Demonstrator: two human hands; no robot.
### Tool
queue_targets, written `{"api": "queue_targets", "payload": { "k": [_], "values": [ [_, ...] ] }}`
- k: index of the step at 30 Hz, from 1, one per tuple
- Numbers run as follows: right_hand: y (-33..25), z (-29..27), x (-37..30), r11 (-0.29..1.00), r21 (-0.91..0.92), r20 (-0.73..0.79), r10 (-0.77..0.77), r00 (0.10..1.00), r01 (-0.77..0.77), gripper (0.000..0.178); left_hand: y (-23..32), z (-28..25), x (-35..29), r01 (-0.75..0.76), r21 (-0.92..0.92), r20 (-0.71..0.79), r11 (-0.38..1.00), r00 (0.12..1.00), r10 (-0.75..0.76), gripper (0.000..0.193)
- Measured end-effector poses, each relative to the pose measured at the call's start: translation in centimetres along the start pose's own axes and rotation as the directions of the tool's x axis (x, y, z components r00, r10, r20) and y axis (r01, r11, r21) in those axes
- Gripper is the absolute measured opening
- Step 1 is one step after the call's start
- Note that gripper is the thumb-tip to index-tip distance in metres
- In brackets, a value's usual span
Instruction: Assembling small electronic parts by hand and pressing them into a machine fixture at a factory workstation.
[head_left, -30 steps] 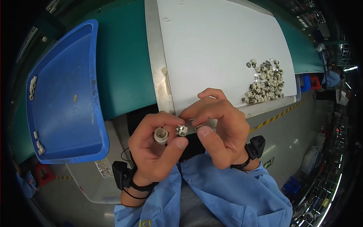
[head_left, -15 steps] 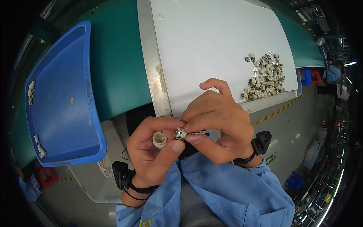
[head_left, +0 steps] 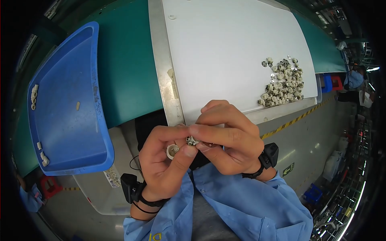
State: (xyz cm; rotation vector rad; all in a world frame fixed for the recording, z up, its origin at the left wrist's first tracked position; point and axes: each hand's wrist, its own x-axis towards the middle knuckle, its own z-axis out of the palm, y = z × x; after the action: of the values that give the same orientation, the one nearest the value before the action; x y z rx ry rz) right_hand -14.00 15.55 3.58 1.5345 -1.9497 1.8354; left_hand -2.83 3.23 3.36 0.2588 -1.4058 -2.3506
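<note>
My left hand (head_left: 167, 154) is closed, pinching a small metal-and-white part (head_left: 191, 141) between thumb and index finger. In the same palm sits a white ring-shaped cap (head_left: 173, 151), its hollow side facing up. My right hand (head_left: 231, 138) is closed as well, its thumb and fingertips meeting the small part from the right. A thin dark piece (head_left: 208, 144) shows at the right thumb; what it is I cannot make out. Both hands are together over my lap, in front of the table's near edge.
A pile of small white-and-metal parts (head_left: 283, 86) lies on the white work surface (head_left: 225, 52). On the left, a blue tray (head_left: 68, 128) holds several white pieces along its rim. A metal strip (head_left: 159, 52) borders the green table (head_left: 124, 68). Below stands a translucent bin (head_left: 96, 197).
My right hand has lowered and its raised index finger has curled down onto the small part. The white cap has shifted slightly right in my left palm.
</note>
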Motion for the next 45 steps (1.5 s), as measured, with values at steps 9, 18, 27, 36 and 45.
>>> {"api": "queue_targets", "payload": {
  "k": [9, 18, 27, 36, 45],
  "values": [
    [-0.4, 0.4, -0.7, 0.999, 0.043, -0.075, 0.024, 0.997, -0.021, 0.035, -0.2, -0.8, 0.9, -0.146, 0.120, 0.132, 0.982, 0.983, 0.130, 0.028],
    [-0.6, 0.6, -0.6, 0.990, 0.111, -0.077, 0.095, 0.992, -0.086, 0.034, -0.7, -0.7, 0.7, -0.323, 0.303, 0.150, 0.896, 0.945, 0.290, 0.036],
    [-0.2, 0.0, -1.0, 0.973, 0.214, -0.080, 0.099, 0.992, -0.080, 0.022, -1.0, -1.1, 1.2, -0.421, 0.297, 0.260, 0.857, 0.899, 0.351, 0.039],
    [0.4, -0.5, -0.6, 0.958, 0.286, -0.130, 0.058, 0.990, -0.019, 0.020, -0.7, -0.1, -0.2, 0.036, -0.263, 0.072, 0.964, 0.997, -0.018, 0.042],
    [1.2, -1.8, -0.9, 0.971, 0.238, -0.043, 0.051, 0.998, -0.039, 0.020, -0.5, -1.6, 0.3, 0.050, 0.107, 0.244, 0.993, 0.967, -0.075, 0.038]
  ]
}}
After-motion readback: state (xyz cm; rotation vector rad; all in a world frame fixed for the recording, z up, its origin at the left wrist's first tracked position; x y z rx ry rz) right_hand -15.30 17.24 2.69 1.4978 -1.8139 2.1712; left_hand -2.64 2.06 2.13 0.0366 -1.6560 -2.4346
